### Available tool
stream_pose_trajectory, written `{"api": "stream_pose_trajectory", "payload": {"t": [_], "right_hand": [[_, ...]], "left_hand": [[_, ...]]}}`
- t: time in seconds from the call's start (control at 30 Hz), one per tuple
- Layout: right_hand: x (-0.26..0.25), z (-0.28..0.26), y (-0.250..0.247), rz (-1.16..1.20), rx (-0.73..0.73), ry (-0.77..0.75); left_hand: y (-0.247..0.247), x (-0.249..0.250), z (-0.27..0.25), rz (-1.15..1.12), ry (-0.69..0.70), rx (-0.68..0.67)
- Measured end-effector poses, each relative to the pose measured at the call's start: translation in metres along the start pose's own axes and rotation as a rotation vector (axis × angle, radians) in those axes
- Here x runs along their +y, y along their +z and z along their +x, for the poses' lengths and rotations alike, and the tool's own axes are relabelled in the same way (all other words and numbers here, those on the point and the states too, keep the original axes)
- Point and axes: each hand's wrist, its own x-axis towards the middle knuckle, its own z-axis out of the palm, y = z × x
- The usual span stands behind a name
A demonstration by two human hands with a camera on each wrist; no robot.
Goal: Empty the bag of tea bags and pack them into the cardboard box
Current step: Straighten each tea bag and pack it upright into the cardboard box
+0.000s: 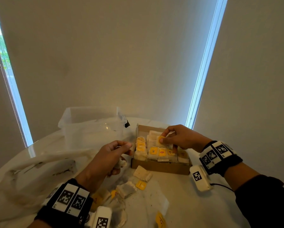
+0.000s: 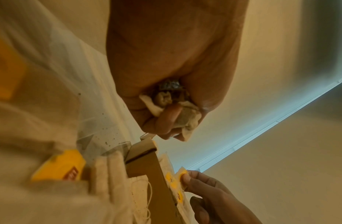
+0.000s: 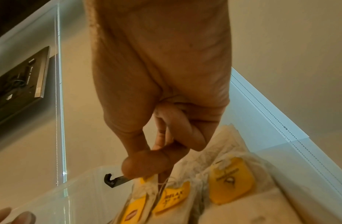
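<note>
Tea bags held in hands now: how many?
2. A yellow-tagged tea bag pinched by the right hand over the cardboard box; a crumpled tea bag gripped in the left hand. The fist may hide more.

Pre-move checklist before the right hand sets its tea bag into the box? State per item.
1. Right hand grips a tea bag by finger and thumb: ok.
2. That bag is over the cardboard box, not the table: ok.
3. Free slot under it: cannot tell; the rows look nearly full and the hand hides the spot.
4. Left hand free to steady the box: not ok; its fingers are curled round crumpled tea bags.
5. Loose tea bags left on the table: not ok, several remain.
6. Plastic bag emptied: cannot tell.
</note>
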Motion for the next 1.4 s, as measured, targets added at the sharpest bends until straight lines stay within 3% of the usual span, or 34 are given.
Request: {"api": "stream_pose_trajectory", "payload": {"t": [0.47,0.73,0.8,0.9,0.97,1.1,1.27,1.4], "right_hand": [[0.008,0.013,0.006,-0.056,-0.011,0.048],[-0.017,-0.008,-0.005,0.044,0.385,-0.171],[-0.036,-0.019,0.004,0.105,0.323,-0.226],[-0.07,-0.037,0.038,0.071,0.058,-0.26],[-0.085,-0.044,0.062,0.027,-0.043,-0.3],[-0.095,-0.051,0.094,0.2,-0.071,-0.255],[-0.092,-0.057,0.092,0.163,-0.167,-0.336],[-0.081,-0.055,0.097,0.17,-0.08,-0.365]], "left_hand": [[-0.001,0.001,0.0,0.027,0.0,-0.003],[-0.002,0.003,0.0,0.005,-0.027,0.008],[0.0,0.006,0.0,-0.048,-0.057,0.01],[0.002,0.012,-0.002,-0.168,-0.097,0.031],[0.004,0.013,-0.004,-0.165,-0.099,0.031],[0.005,0.015,-0.006,-0.137,-0.092,0.034],[0.002,0.016,-0.007,-0.083,-0.074,0.059],[0.003,0.015,-0.007,-0.125,-0.085,0.041]]}}
